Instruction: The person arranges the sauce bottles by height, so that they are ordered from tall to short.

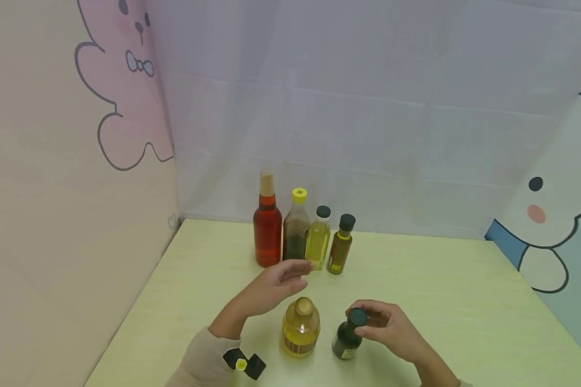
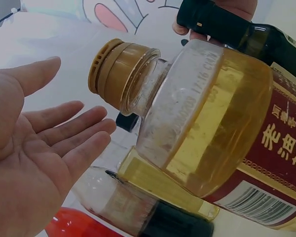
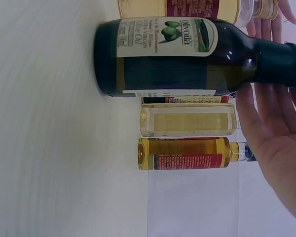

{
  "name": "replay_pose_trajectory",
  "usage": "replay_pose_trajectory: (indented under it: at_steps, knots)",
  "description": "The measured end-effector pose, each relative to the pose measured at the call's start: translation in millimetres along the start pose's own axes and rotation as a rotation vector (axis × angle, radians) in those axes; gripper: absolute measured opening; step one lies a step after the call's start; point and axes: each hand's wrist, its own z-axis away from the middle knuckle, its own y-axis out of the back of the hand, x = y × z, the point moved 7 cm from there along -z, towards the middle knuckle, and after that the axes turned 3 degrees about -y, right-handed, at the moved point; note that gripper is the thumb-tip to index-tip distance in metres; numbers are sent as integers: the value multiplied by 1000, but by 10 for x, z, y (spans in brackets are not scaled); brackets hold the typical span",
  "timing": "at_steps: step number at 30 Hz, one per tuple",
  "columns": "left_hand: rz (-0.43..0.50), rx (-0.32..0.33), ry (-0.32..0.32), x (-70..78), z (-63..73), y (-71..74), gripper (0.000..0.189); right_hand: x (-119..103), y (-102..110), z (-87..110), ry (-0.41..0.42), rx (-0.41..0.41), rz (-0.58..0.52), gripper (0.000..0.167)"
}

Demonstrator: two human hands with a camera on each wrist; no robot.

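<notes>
My left hand [image 1: 273,287] is held with straight fingers above and behind a squat bottle of yellow oil [image 1: 301,333] with a gold cap. In the left wrist view, a gap shows between its fingers and that cap. My right hand [image 1: 392,328] is around the neck of a dark green olive oil bottle [image 1: 347,341], which stands upright to the right of the yellow oil. Seen from the right wrist, long relaxed fingers [image 3: 271,111] pass behind the neck of the olive oil bottle [image 3: 163,64]. Whether they touch the glass is unclear.
Farther back stands a row of bottles: a tall red one [image 1: 267,236], a dark one with a yellow cap [image 1: 296,236], a pale yellow oil [image 1: 318,244] and a small amber one [image 1: 340,252]. White cloth [image 1: 368,134] hangs behind the pale tabletop [image 1: 440,295].
</notes>
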Motion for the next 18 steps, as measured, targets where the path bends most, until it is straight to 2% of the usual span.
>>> replay_pose_trajectory:
  at_steps: [7,14,18]
  knots:
    - [-22,-9,-24,-30,127,-22,45,5,0,8,0,4,1,26]
    - [-43,10,2,-95,219,-39,49,1,1,9,10,2,-3,26]
    - [-24,22,-2,-122,259,-43,48,1,-6,3,18,-4,-9,26]
